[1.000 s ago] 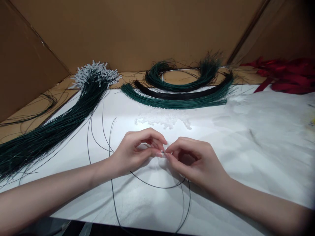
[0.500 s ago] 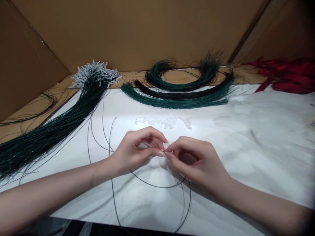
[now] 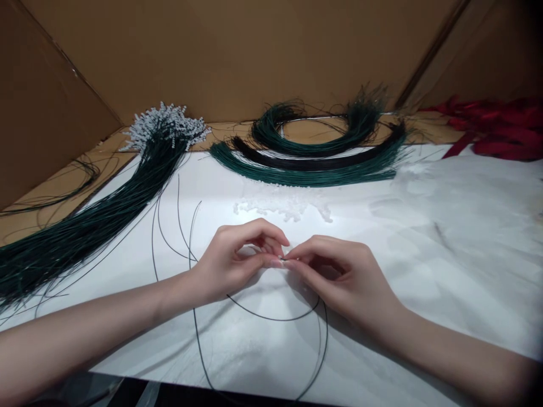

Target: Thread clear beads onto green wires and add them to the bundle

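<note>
My left hand and my right hand meet fingertip to fingertip over the white sheet near the front middle. Both pinch at the same spot, where the end of a thin dark green wire sits between the fingers. The wire loops down from my right hand toward the front edge. What my left fingers pinch is too small to name. A scatter of small clear beads lies just beyond my hands. Several loose wires curve across the sheet by my left wrist.
A long bundle of green wires tipped with white beads runs along the left. Curved bundles of bare green and black wires lie at the back. Red ribbon material is at the back right. Brown cardboard walls enclose the area.
My hands have barely shifted; the right thumb and finger have closed a little tighter against the left fingertips. The wire loop below them has moved slightly.
</note>
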The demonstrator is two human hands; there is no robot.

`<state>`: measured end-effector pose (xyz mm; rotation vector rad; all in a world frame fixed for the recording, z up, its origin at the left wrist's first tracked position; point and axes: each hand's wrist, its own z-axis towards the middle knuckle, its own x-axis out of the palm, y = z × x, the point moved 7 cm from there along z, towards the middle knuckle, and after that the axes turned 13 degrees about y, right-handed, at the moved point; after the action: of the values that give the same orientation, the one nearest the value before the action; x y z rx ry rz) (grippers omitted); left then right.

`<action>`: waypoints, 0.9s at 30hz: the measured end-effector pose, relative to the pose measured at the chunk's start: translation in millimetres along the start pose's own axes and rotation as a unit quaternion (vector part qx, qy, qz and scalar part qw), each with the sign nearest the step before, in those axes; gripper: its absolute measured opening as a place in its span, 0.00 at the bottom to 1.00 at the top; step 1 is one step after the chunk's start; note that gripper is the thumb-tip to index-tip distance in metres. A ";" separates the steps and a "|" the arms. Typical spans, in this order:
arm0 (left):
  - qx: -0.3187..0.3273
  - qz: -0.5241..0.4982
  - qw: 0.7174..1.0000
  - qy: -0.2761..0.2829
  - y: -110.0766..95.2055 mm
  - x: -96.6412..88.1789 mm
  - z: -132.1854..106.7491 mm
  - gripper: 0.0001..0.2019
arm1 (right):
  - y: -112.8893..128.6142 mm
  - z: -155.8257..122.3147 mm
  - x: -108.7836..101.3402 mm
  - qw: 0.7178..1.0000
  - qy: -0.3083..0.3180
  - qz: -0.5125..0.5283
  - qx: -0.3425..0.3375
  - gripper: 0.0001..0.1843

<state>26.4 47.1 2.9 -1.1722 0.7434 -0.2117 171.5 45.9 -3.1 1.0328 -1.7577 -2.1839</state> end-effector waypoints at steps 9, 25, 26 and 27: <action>-0.013 -0.008 1.000 0.017 1.9 4.4 1.9 0.07 | -6.5 0.3 0.8 0.999 0.004 0.037 0.038 0.03; 0.040 0.008 0.999 -0.002 -6.1 1.5 -1.4 0.09 | -1.4 1.3 2.4 1.000 0.006 -0.004 0.008 0.04; 0.046 0.011 0.999 -0.005 -6.5 1.4 -1.8 0.09 | -2.1 1.3 3.7 1.000 0.013 0.000 0.015 0.04; 0.051 0.013 0.999 -0.007 -7.1 1.1 -2.1 0.10 | -3.0 1.3 4.9 1.000 0.020 0.008 0.022 0.03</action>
<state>27.5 42.1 8.4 -1.0652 0.7257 -0.2176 167.9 45.3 -7.7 1.0595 -1.7978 -2.1092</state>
